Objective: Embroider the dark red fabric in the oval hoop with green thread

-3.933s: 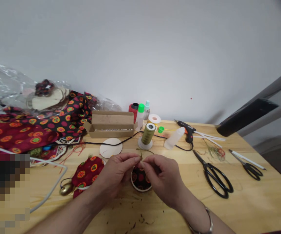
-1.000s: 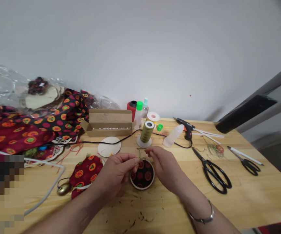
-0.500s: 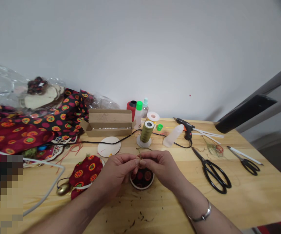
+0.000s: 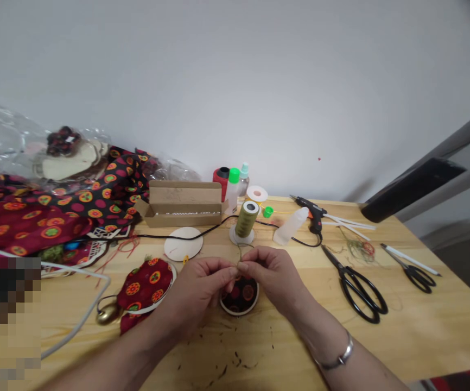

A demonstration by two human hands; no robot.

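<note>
My left hand [image 4: 202, 285] and my right hand [image 4: 271, 274] meet at the fingertips, both pinching an olive-green thread [image 4: 240, 253]. Just behind them stands the olive thread spool [image 4: 246, 221] on its white base. Below the fingertips lies a round, dark patterned fabric piece [image 4: 241, 296] with a pale rim; my fingers partly cover its upper edge. Left of my left hand are red patterned fabric-covered discs [image 4: 144, 288] and a brass bell [image 4: 108, 313] on a dark loop.
Black scissors [image 4: 357, 285] and smaller scissors [image 4: 418, 278] lie at the right. A glue gun [image 4: 310, 212], a white bottle [image 4: 291, 227] and an open cardboard box [image 4: 184, 212] stand farther back. Patterned fabric [image 4: 72, 209] heaps at the left; a black cord [image 4: 157, 237] crosses the table.
My right hand's fingertips have shifted slightly up, and the thread above them stands a little differently. Both hands keep their pinch; the other things stay in place.
</note>
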